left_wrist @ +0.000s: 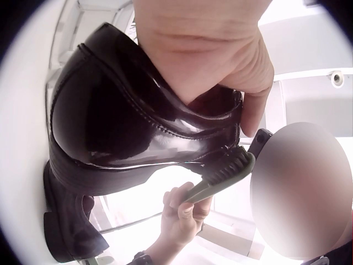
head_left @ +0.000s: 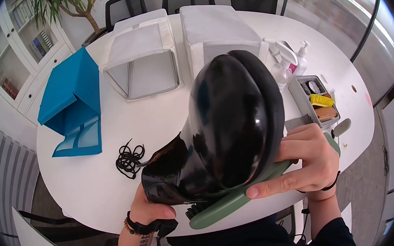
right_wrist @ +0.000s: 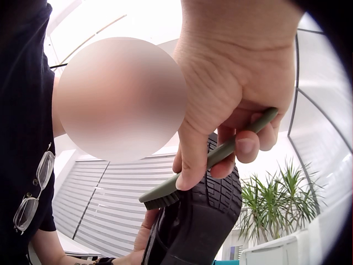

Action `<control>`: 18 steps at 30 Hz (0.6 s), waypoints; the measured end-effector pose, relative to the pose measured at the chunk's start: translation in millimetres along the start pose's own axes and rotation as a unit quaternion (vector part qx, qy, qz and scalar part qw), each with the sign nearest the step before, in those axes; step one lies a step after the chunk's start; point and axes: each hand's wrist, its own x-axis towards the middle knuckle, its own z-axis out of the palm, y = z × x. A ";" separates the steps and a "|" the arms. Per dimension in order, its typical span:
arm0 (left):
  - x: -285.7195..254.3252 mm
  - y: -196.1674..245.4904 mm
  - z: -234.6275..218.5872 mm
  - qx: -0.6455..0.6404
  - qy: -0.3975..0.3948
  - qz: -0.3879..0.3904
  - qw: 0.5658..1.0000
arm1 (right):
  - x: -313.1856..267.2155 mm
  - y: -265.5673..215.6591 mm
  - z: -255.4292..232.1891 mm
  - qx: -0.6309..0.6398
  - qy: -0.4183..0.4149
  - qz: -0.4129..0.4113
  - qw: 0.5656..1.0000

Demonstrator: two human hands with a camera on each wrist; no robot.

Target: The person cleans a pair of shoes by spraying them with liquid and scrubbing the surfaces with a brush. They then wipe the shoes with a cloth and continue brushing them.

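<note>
A glossy black leather shoe [head_left: 228, 119] is held up over the near side of the table, toe upward. My left hand [head_left: 146, 207] grips it at the opening; in the left wrist view its fingers go inside the shoe, hidden, while the thumb stays outside. My right hand [head_left: 311, 159] holds a green-handled shoe brush [head_left: 234, 205] by its handle, with the index finger and thumb along it. The brush's dark bristles [left_wrist: 229, 171] lie right at the shoe's upper, close to the opening. A treaded black sole [right_wrist: 220, 193] shows in the right wrist view.
Black shoelaces [head_left: 130, 159] lie left on the white table [head_left: 157, 112]. Farther back stand a blue box [head_left: 71, 88] and two pale fabric boxes [head_left: 142, 56]. Spray and pump bottles [head_left: 301, 59] and a grey tray [head_left: 302, 97] of brushes are right. Another black shoe [left_wrist: 71, 226] stands below.
</note>
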 end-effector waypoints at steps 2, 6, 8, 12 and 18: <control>1.5 -1.1 -3.3 -0.019 -0.014 -0.001 1.000 | -0.3 -0.3 -0.8 -0.006 -0.010 -0.003 1.000; 7.3 -5.8 -9.0 -0.040 -0.077 0.032 0.996 | -1.9 -0.4 0.2 -0.007 -0.009 -0.003 1.000; 9.8 -5.5 -6.9 -0.039 -0.094 0.044 0.994 | -2.8 -0.1 1.8 -0.007 -0.003 -0.007 1.000; 12.6 -6.3 -1.7 -0.045 -0.096 0.027 0.994 | -3.7 0.2 1.4 -0.007 -0.003 -0.005 1.000; 10.0 -3.1 -4.6 -0.026 -0.045 -0.001 0.999 | -5.2 0.5 3.5 -0.005 -0.002 -0.005 1.000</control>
